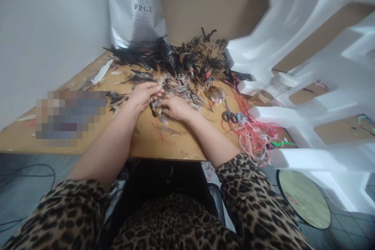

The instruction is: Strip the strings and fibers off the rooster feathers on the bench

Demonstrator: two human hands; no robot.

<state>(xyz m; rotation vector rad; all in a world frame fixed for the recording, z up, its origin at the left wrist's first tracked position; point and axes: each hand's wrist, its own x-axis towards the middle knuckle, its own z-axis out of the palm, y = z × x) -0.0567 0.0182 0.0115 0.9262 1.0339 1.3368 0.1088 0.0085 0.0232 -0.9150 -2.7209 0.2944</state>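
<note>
My left hand [146, 95] is over the table with thumb and fingers pinched together on a small pale feather [159, 87]. Just to its right, my right hand [177, 108] has its fingers curled down among loose feathers [187, 95]; what they pinch, if anything, is hidden. A dark feather tip [152, 110] shows between the two hands. Behind them lie bundles of long black feathers [134, 56] and a large brown bunch [215, 54] with a red spot on it.
Scissors [229, 114] lie right of my hands, beside a tangle of pink and white ties [254, 136]. White foam pieces [293, 113] crowd the right side. A silvery bag [137, 11] stands at the back. A blurred-out patch [70, 119] covers the table's left part.
</note>
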